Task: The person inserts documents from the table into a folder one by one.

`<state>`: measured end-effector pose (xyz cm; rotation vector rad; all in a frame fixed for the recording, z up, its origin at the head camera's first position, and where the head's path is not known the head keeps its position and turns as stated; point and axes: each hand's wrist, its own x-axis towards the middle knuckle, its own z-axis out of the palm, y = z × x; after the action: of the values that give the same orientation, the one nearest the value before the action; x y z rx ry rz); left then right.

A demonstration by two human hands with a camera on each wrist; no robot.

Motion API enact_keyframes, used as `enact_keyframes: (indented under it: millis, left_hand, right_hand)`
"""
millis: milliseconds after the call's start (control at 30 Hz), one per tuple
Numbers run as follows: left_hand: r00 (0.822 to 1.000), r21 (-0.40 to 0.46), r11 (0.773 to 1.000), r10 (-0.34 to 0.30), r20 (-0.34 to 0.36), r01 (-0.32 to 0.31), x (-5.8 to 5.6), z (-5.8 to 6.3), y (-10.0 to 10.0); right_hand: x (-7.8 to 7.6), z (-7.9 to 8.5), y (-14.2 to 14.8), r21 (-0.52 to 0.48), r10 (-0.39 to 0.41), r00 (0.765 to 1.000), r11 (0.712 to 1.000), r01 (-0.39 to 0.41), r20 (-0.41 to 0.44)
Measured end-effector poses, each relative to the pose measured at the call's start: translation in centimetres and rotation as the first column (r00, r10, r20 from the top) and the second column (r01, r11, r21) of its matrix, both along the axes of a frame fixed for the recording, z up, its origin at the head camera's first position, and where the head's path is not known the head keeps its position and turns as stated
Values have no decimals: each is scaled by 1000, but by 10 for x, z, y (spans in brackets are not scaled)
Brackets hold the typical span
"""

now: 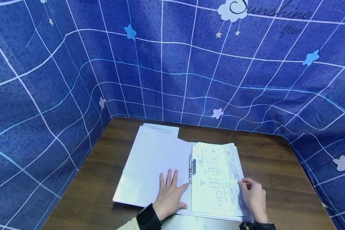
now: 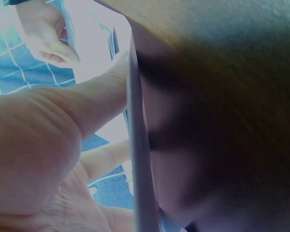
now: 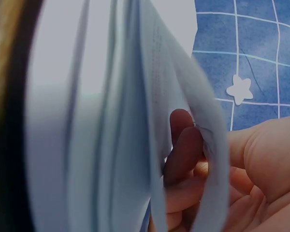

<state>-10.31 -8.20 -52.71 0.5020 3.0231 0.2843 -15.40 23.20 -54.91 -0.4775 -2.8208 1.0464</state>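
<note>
A white folder (image 1: 149,166) lies opened out on the table, its bare cover to the left. On its right side is a stack of drawing sheets (image 1: 214,175) with printed line drawings, beside a dark metal clip (image 1: 192,166) at the spine. My left hand (image 1: 169,195) rests on the folder near the spine, fingers spread and straight. At the stack's right edge my right hand (image 1: 253,196) pinches the edge of a drawing sheet. In the right wrist view that sheet (image 3: 215,145) bows up, with curled fingers (image 3: 186,147) behind it and the thumb in front.
Another printed sheet (image 1: 164,128) sticks out from under the folder's far left corner. The brown wooden table (image 1: 279,179) extends on both sides. Blue curtain fabric (image 1: 172,64) with white lines and stars surrounds its back and sides.
</note>
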Motion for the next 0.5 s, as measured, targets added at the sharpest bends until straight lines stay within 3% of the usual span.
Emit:
enact_keyframes:
  millis: [300, 500]
  left_hand:
    - [1000, 3, 1000, -6, -27, 6, 0, -2, 0]
    - [1000, 13, 1000, -3, -24, 3, 0, -2, 0]
  right_hand:
    - [0, 3, -1, 7, 8, 998, 1000, -8, 57]
    - [7, 16, -6, 144, 85, 993, 985, -97, 87]
